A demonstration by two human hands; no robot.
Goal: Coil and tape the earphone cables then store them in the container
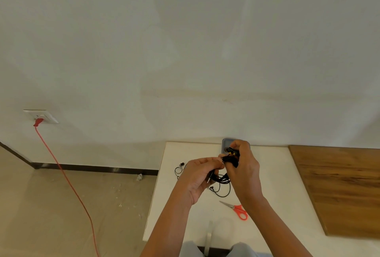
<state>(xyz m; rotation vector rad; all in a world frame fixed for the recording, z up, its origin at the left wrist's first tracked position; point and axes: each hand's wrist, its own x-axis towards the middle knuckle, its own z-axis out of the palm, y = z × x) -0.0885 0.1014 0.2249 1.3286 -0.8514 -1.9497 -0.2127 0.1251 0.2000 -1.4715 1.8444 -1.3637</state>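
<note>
Socket point(41, 115), white plastic, sat on the wall far left w/ a thin red cord point(67, 182) trailing down over the floor. On the white table point(277, 174), near its left edge, a loose earphone point(179, 171) lay in slack loops, not yet coiled. The left hand point(202, 174) was above the table's middle, fingers curled & pinching the lower part of the black earphone bundle point(221, 178); a metal jack poked out beside the palm. The grey container point(225, 143), w/ rounded corners, stood at the back edge, mostly hidden behind the hands. The right hand point(244, 166) gripped the bundle's top, where small yellow bits showed: tape or earbud parts, couldn't tell.

Step looked like securing the coil. Best to keep the loops pinched flat & even, tuck the trailing loop in first, and wrap snug w/o crushing the thin rubbery wire, esp. at the jack.

Scissors point(236, 208), steel blades & orange plastic handles, lay nearer the front edge, handy for cutting. Wood board point(339, 188), flat, smooth & grained, sat right of the white top.
</note>
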